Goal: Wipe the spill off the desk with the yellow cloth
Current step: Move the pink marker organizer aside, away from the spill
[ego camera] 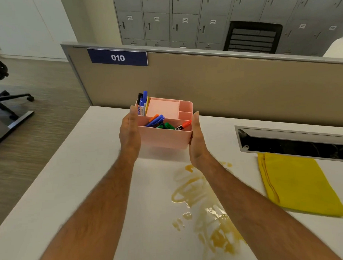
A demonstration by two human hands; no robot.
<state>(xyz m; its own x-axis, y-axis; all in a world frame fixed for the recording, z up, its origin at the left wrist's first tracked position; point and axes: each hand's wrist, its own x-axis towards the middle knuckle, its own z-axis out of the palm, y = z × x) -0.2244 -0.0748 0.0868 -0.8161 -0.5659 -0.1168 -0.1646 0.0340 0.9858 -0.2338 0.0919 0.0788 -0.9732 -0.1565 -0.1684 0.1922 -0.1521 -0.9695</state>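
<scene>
A pink desk organizer (163,139) with several markers and a pad of pink notes is held between both hands at the far middle of the white desk (75,191). My left hand (129,132) presses its left side and my right hand (196,140) presses its right side. Whether the organizer rests on the desk or is just above it, I cannot tell. An amber liquid spill (190,187) spreads over the desk below my right forearm, running toward the near edge. The folded yellow cloth (297,183) lies flat on the desk to the right of the spill, apart from both hands.
A beige partition (223,83) with a blue "010" sign (118,57) closes the desk's far side. An open cable slot (295,143) is set into the desk just behind the cloth. The desk's left edge drops to the floor, where an office chair base (12,100) stands.
</scene>
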